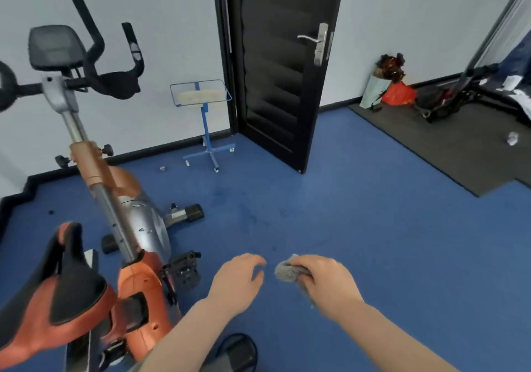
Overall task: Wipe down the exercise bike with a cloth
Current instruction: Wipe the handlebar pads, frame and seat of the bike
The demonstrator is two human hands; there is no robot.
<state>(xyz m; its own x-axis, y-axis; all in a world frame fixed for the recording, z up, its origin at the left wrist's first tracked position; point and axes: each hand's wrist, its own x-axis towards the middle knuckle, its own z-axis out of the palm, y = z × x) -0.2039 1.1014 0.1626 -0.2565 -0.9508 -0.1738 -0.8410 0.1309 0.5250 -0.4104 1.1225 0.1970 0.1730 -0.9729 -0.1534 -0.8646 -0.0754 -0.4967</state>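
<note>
One cloth (287,271) in right hand (330,281), one exercise bike (126,228)

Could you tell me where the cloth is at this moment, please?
In the head view, the grey cloth is bunched in the right hand, low and right of centre above the blue floor, near the empty left hand.
</note>
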